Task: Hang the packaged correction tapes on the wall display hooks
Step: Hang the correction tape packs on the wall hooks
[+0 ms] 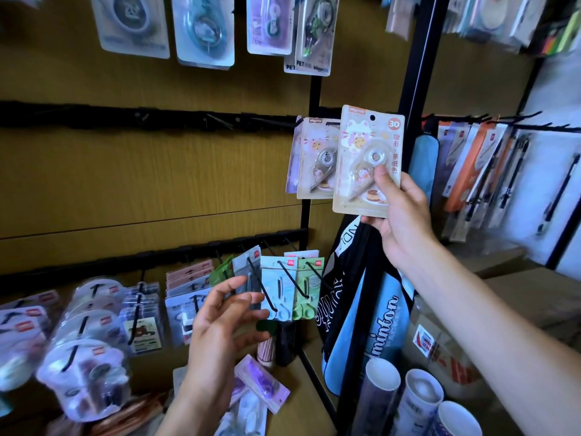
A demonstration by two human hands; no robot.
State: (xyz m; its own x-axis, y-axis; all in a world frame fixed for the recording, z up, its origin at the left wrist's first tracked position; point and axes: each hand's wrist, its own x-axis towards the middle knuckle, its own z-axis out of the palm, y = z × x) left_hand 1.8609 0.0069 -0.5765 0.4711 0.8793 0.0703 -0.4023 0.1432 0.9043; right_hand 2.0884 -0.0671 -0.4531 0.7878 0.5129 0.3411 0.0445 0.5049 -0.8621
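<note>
Right hand [405, 221]: I pinch the correction tape pack [367, 162] by its lower corner, keeping its hang hole free, just beside the hung packs [314, 158].
Left hand [220, 325]: loosely spread, holding nothing (ready to steady).

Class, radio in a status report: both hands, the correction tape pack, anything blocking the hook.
Right hand grips the cat-print pack, raised, not yet hooked. Left hand open, holding nothing. Matching packs already hang just left of it; target hook hidden.
</note>
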